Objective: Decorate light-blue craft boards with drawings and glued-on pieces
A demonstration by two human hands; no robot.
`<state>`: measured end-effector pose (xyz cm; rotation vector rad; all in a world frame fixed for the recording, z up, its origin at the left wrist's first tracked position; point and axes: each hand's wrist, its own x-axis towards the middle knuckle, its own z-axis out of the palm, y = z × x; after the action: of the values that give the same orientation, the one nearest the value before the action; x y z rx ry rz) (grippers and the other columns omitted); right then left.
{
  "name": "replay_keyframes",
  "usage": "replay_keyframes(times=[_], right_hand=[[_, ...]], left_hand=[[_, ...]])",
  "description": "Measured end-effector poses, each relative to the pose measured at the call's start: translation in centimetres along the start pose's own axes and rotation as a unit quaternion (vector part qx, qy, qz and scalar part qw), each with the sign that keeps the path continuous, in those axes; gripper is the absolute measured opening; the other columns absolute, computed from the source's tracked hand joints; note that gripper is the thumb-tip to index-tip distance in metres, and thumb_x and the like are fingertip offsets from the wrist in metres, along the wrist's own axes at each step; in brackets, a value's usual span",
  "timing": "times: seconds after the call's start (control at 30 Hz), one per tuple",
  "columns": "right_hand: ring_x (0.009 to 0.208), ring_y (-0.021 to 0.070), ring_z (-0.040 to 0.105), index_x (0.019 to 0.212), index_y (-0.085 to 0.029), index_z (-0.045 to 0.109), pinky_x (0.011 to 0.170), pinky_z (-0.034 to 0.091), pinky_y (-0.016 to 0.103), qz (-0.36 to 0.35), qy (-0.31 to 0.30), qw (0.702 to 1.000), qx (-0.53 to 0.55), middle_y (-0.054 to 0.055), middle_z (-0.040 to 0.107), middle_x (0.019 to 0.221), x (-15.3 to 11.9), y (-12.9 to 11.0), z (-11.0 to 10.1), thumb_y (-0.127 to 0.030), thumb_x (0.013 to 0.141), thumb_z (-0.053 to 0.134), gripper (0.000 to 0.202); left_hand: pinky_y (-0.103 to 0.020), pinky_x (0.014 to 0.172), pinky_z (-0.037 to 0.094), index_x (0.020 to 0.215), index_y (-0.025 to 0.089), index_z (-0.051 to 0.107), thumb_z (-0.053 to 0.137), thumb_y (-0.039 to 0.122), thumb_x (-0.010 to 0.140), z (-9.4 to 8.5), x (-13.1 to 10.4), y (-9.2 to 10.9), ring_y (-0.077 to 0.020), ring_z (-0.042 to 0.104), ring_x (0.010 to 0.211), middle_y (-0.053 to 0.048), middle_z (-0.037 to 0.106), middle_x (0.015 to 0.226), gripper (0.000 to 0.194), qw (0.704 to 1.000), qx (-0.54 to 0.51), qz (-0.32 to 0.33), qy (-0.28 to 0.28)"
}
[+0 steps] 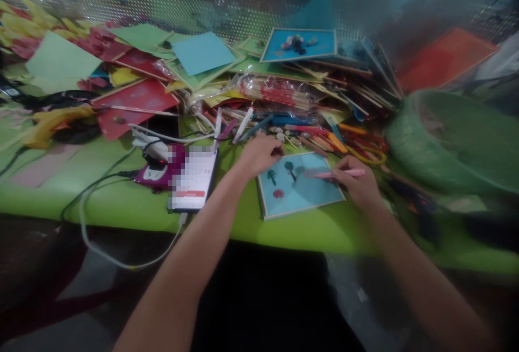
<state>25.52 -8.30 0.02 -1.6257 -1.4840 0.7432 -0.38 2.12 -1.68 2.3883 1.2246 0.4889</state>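
Observation:
A light blue card (312, 195) with pale stick edging lies on the green table. Two dark green trees and a red shape show on its left half, with a fainter mark farther right. My right hand (359, 179) grips a pink marker (324, 174) over the card's right side, its tip pointing left above the drawings. At the card's top left corner, my left hand (261, 153) rests with its fingers curled together. Whatever those fingers may hold is too dark and blurred to make out.
A phone (194, 179) and a purple power adapter (160, 173) with cables lie left. Behind are markers (243, 125), stick bundles (279, 94) and piled coloured cards (203, 53). A green basin (454, 141) stands right; a yellow glue gun (57, 122) lies far left.

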Motion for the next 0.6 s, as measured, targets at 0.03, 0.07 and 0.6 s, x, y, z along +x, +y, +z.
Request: replay_keyframes(times=[0.03, 0.07, 0.6], right_hand=[[0.058, 0.0167, 0.058, 0.067, -0.023, 0.062, 0.059, 0.044, 0.030, 0.000, -0.004, 1.000, 0.002, 0.000, 0.066, 0.061, -0.02, -0.09, 0.02, -0.032, 0.075, 0.071, 0.016], [0.058, 0.0164, 0.058, 0.067, -0.022, 0.062, 0.059, 0.044, 0.029, 0.001, -0.007, 1.000, 0.005, 0.000, 0.067, 0.061, -0.02, -0.17, 0.06, -0.032, 0.075, 0.071, 0.015], [0.060, 0.0170, 0.060, 0.070, -0.022, 0.063, 0.058, 0.045, 0.029, -0.001, -0.030, 0.999, 0.024, 0.001, 0.068, 0.063, 0.06, 0.31, 0.24, -0.034, 0.075, 0.073, 0.016]], left_hand=[[-0.039, 0.090, 0.051, 0.091, 0.019, 0.077, 0.064, 0.016, 0.085, 0.02, 0.01, -0.03, -0.0255, 0.066, 0.097, -0.007, 0.078, 0.097, 0.015, 1.000, -0.001, -0.001, -0.001], [-0.039, 0.089, 0.051, 0.091, 0.019, 0.077, 0.064, 0.016, 0.085, 0.04, 0.02, -0.06, -0.0256, 0.066, 0.096, -0.006, 0.078, 0.097, 0.015, 1.000, -0.002, -0.002, -0.001], [-0.038, 0.090, 0.051, 0.091, 0.019, 0.078, 0.065, 0.016, 0.085, 0.17, -0.01, -0.15, -0.0251, 0.066, 0.097, -0.007, 0.077, 0.097, 0.015, 1.000, -0.006, 0.003, 0.007]])
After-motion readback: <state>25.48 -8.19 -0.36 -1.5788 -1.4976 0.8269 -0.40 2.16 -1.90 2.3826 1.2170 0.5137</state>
